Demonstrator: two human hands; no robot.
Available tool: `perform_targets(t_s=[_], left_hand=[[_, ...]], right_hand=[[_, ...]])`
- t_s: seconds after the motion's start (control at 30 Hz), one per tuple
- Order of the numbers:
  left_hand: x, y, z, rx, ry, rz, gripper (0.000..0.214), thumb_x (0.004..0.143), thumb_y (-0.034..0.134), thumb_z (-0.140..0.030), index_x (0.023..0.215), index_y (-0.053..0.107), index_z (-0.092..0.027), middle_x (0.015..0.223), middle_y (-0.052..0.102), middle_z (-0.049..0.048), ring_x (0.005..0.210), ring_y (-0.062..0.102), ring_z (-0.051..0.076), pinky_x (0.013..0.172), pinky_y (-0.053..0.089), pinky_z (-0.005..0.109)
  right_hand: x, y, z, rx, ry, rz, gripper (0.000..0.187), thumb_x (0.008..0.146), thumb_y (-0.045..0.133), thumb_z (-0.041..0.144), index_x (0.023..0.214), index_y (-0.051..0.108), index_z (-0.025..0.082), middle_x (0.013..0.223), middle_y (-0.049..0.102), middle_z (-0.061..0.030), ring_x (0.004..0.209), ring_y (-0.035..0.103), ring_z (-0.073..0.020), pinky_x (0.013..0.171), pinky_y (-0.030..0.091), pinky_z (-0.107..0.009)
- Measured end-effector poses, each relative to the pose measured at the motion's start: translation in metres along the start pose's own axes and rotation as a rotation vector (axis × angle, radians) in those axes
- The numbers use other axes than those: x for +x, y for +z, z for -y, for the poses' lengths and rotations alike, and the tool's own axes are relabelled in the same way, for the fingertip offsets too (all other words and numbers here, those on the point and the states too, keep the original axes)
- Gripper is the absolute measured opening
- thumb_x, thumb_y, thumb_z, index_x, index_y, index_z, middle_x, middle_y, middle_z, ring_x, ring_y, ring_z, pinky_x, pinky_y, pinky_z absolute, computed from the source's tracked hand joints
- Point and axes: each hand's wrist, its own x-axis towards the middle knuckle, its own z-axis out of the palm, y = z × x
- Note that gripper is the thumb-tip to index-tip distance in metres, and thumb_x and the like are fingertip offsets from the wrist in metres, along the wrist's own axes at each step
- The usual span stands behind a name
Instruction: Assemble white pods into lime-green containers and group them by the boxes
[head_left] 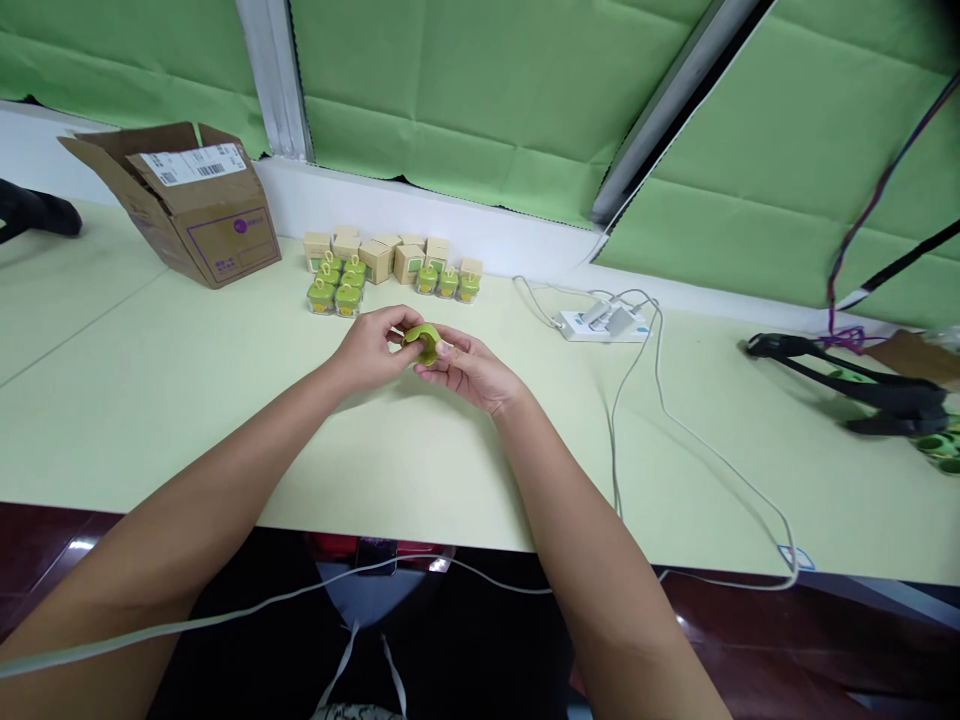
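Note:
Both hands meet above the middle of the pale table (450,455), around a small green lid (427,338) with a wavy edge. My left hand (373,347) pinches it from the left, its fingertips reaching into the hollow side. From the right, my right hand (470,367) grips the rim between thumb and fingers. Just beyond the hands stand several small clear jars with green lids and loop handles, one group of jars (335,287) at the left and a row of jars (448,284) at the right. Small brown cardboard boxes (376,259) stand behind them.
An open cardboard carton (202,215) stands at the back left. A white power strip (606,325) with plugged-in chargers lies right of the jars, its white cable (705,465) looping to the front edge. A black stand (862,385) occupies the far right, beside more green pieces (941,445).

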Motion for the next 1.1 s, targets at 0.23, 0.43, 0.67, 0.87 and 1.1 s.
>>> perform_targets(t_s=[0.23,0.43,0.67,0.87,1.1], left_hand=[[0.001,0.0,0.004,0.044,0.028,-0.027,0.019,0.088,0.07,-0.037,0.095,0.071,-0.019,0.092,0.077,0.003,0.085,0.071,0.017,0.078,0.061,0.03],[-0.002,-0.002,0.015,0.297,0.241,-0.055,0.016,0.086,0.061,-0.019,0.1,0.069,-0.021,0.089,0.075,0.0025,0.078,0.069,0.017,0.07,0.056,0.029],[-0.002,-0.004,0.034,0.482,0.519,-0.141,0.028,0.093,0.054,-0.009,0.114,0.068,-0.021,0.109,0.082,0.007,0.104,0.077,0.022,0.093,0.061,0.036],[-0.002,-0.008,0.033,0.499,0.468,-0.11,0.022,0.097,0.051,-0.013,0.109,0.067,-0.023,0.114,0.082,0.0085,0.109,0.077,0.024,0.099,0.061,0.04],[-0.001,-0.015,0.031,0.501,0.45,-0.069,0.021,0.1,0.051,-0.017,0.106,0.07,-0.023,0.114,0.083,0.0094,0.109,0.078,0.024,0.099,0.064,0.043]], right_hand=[[0.0,0.001,0.001,-0.047,-0.035,-0.028,0.069,0.069,0.104,0.044,0.128,0.072,0.025,0.096,0.085,-0.0002,0.085,0.082,-0.0162,0.094,0.07,-0.033],[0.002,0.001,-0.002,-0.115,-0.05,-0.021,0.075,0.068,0.104,0.047,0.133,0.071,0.027,0.097,0.085,0.0001,0.089,0.081,-0.0179,0.101,0.069,-0.04],[0.011,0.005,-0.011,-0.352,-0.262,-0.192,0.092,0.061,0.105,0.046,0.143,0.067,0.029,0.143,0.077,-0.0089,0.113,0.078,-0.0247,0.114,0.063,-0.049],[0.011,0.015,-0.013,-0.364,-0.296,-0.233,0.083,0.063,0.103,0.045,0.136,0.069,0.028,0.146,0.075,-0.0088,0.111,0.078,-0.0241,0.108,0.066,-0.046],[0.005,0.024,-0.007,-0.39,-0.337,-0.237,0.068,0.064,0.101,0.051,0.122,0.073,0.028,0.131,0.079,-0.0074,0.105,0.078,-0.0234,0.099,0.067,-0.042]])
